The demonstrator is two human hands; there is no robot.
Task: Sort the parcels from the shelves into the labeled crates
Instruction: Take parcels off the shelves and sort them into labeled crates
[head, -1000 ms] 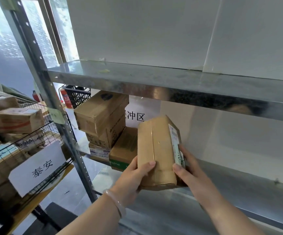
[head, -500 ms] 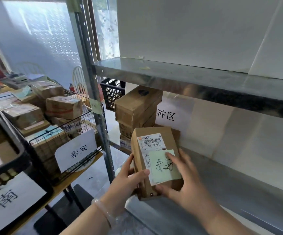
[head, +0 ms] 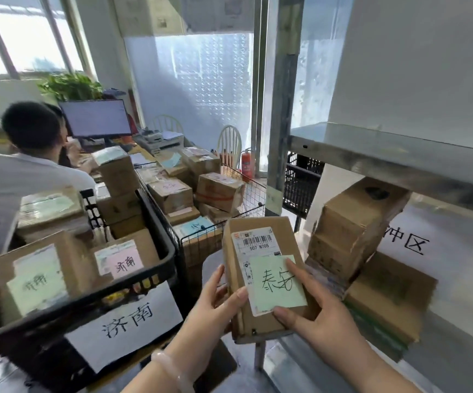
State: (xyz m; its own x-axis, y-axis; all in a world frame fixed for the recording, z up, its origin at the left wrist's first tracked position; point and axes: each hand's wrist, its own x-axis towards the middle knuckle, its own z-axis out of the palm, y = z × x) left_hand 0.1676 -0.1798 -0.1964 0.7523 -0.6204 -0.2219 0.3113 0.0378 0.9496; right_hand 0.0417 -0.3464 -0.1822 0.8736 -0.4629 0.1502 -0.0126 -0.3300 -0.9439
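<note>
A small brown cardboard parcel (head: 282, 234) with a barcode label and a green handwritten note is held in both hands, label up, in front of the metal shelf (head: 394, 148). My left hand (head: 212, 304) grips its left side with the thumb on top. My right hand (head: 317, 310) grips its lower right, fingers lying over the green note. To the left stands a black crate (head: 156, 219) with a white paper sign, full of parcels. Behind it a wire basket (head: 253, 191) holds several more parcels.
More brown boxes (head: 357, 222) are stacked on the lower shelf at the right, beside a paper sign. The shelf's upright post (head: 279, 123) stands between basket and shelf. A person in white (head: 28, 165) sits at the far left by a monitor. A black basket and fire extinguisher stand behind.
The view has swung left from the shelf toward the crates. The parcel was turned label-up and carried leftward out of the shelf in both hands.
</note>
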